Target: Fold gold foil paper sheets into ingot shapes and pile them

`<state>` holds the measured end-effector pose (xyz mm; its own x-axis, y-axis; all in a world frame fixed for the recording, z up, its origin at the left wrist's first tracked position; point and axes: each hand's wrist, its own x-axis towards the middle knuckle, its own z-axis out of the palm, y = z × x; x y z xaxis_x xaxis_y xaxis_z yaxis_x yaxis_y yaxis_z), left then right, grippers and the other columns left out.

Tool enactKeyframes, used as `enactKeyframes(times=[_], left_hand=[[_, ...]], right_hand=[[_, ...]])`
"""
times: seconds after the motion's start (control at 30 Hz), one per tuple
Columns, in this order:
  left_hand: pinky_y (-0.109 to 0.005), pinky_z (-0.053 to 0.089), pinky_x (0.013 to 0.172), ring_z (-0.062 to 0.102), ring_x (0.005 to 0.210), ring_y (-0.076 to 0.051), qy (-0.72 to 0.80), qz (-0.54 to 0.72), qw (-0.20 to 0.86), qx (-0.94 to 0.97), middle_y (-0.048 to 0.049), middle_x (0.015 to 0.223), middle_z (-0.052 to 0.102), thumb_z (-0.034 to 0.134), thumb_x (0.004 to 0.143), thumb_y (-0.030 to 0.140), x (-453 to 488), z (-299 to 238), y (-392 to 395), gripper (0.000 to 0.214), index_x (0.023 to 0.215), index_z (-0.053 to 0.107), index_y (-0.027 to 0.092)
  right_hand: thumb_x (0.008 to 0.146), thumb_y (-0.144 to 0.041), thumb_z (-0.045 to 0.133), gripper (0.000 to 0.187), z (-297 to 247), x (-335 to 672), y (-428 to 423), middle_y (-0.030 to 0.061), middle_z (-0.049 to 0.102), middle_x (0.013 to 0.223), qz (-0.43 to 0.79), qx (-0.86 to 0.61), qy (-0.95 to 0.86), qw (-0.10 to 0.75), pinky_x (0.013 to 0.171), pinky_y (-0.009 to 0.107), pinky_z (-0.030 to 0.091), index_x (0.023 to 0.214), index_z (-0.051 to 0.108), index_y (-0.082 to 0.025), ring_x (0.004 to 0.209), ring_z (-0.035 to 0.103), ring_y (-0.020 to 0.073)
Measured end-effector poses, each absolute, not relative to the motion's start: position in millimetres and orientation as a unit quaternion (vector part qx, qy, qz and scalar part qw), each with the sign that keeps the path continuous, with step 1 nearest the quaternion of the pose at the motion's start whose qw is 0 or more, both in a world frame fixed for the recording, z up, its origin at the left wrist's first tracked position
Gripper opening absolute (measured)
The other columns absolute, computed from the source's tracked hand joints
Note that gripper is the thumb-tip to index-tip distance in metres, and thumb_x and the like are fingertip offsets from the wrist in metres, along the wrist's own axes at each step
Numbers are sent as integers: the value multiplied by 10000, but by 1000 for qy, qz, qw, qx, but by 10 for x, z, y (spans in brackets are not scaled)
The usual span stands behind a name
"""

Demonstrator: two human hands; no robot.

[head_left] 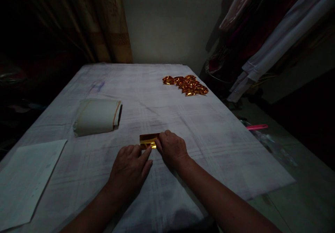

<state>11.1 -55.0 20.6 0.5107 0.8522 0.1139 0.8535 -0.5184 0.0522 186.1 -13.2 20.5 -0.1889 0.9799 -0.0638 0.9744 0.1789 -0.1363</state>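
A small folded strip of shiny gold foil paper [148, 141] lies flat on the cloth-covered table in front of me. My left hand [131, 165] is at its lower left corner, fingers bent together and the index fingertip pressing on the near edge. On the right end of the strip, my right hand [172, 147] is closed, with thumb and fingers gripping the foil and hiding that end. Farther off to the right sits a pile of several folded gold foil pieces [192, 85], apart from both hands.
The table [146, 97] has a pale checked cloth. A folded pale packet with an orange edge [96, 117] lies left of the hands, and white paper sheets [28, 180] lie at the near left. Hanging clothes [282, 34] and a pink handle [257, 127] are beyond the right edge.
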Motion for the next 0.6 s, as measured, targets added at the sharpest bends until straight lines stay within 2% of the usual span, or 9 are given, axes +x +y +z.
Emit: enactKeyframes(times=[0.17,0.47,0.53,0.6], left_hand=[[-450,420,816,560,860,-277,-504,-38,7,-863,-87,911,637,508,975,340,-26,218,-537,364,1281,677,238],[-440,440,801,594,848,-271,-515,-19,36,-857,-87,927,670,513,972,339,-117,276,-525,359,1280,675,247],[-458,448,845,620,924,-288,-499,-33,53,-864,-117,1028,700,485,981,314,-89,255,-521,355,1252,688,205],[-492,420,967,611,1122,-319,-471,-60,75,-877,-156,1245,682,444,996,297,-69,202,-516,373,1244,687,159]], right_hand=[[1049,-348,446,257,201,1866,-138,94,683,1048,72,-636,-768,12,717,298,476,1067,651,-194,939,664,223],[1046,-321,457,229,194,1869,-146,88,682,1023,63,-636,-768,28,710,293,452,1040,648,-196,907,653,212],[1042,-311,463,223,203,1895,-166,87,685,1019,61,-632,-771,37,719,301,456,1038,655,-197,903,651,215],[1035,-284,464,226,200,1922,-213,94,695,1024,56,-626,-776,58,753,323,465,1028,671,-191,913,647,227]])
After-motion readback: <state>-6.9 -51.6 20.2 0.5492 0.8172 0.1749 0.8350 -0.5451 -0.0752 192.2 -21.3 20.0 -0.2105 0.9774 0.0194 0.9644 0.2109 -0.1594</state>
